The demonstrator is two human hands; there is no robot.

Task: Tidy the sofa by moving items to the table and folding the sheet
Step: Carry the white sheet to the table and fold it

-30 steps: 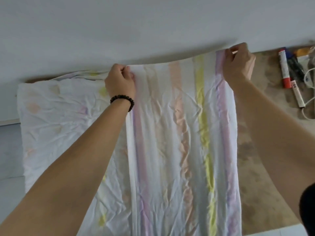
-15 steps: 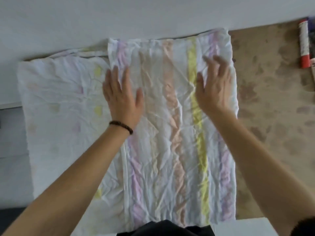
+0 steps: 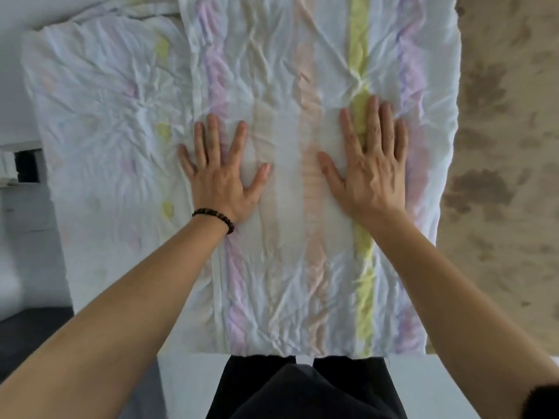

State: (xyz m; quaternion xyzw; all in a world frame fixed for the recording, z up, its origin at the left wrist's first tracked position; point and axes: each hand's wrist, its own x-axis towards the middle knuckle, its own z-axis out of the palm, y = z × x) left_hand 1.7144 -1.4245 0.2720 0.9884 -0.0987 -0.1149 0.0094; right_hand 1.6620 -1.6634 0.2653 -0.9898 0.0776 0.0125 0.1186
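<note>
Pressing one sheet [image 3: 302, 71]: two flat hands [image 3: 222, 176] [image 3: 370, 167]

A: From where does the single view look?
B: From the person's head, facing forward and steeply down, near enough that both forearms enter from the lower edge.

A: What fills the field?
B: The sheet [image 3: 302, 267] at centre, the left hand [image 3: 222, 179] and right hand [image 3: 370, 164] flat upon it, dark trousers [image 3: 302, 388] directly beneath.
</note>
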